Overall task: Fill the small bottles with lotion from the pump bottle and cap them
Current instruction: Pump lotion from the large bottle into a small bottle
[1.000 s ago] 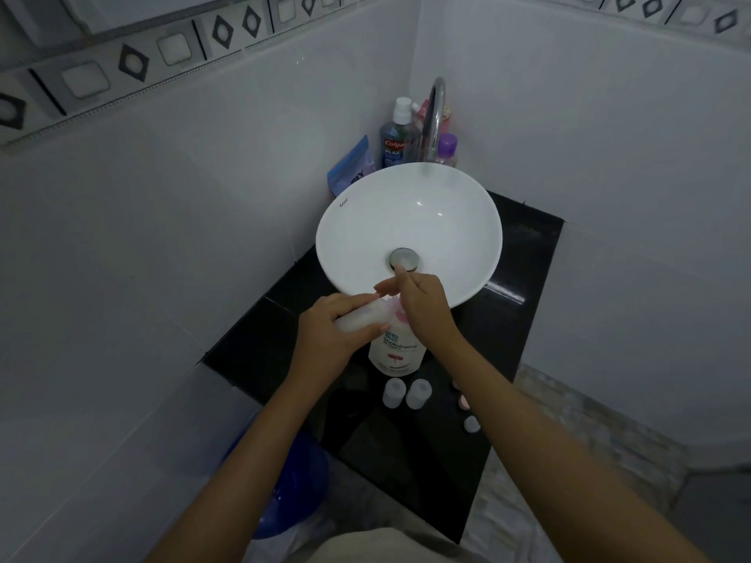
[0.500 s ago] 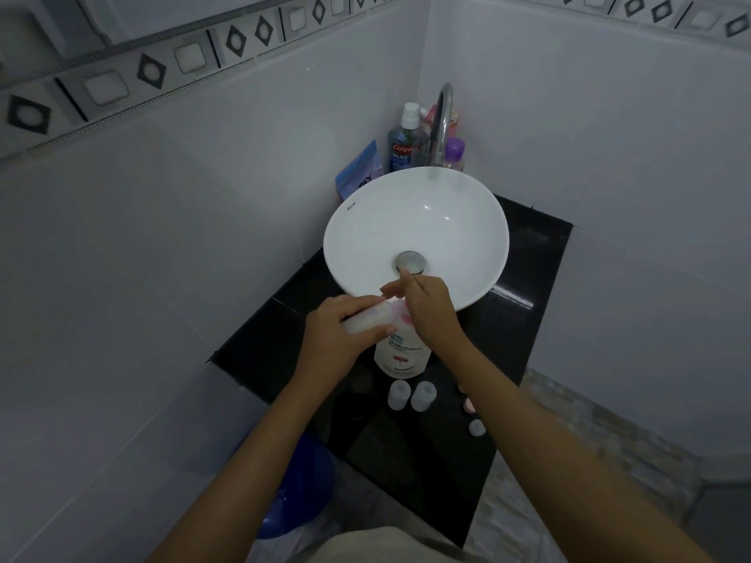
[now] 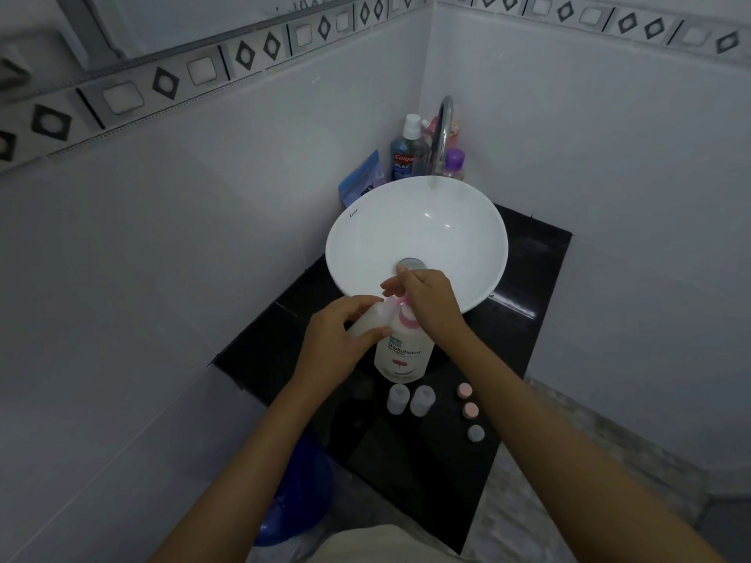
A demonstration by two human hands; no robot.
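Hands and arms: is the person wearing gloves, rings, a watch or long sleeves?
No. The left hand and the right hand are both bare: no gloves, and no rings that I can make out. Both forearms are bare right down to the bottom edge of the picture, with no sleeve, watch or bracelet showing. Any sleeves must end higher up, out of view.

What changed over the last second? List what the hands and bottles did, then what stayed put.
Hardly anything moved. The left hand keeps its grip on the small bottle, tilted at the pump spout. The right hand stays on the pump head of the pump bottle; no clear stroke shows. Nothing was picked up or let go. The two small bottles and three caps on the counter have not shifted.
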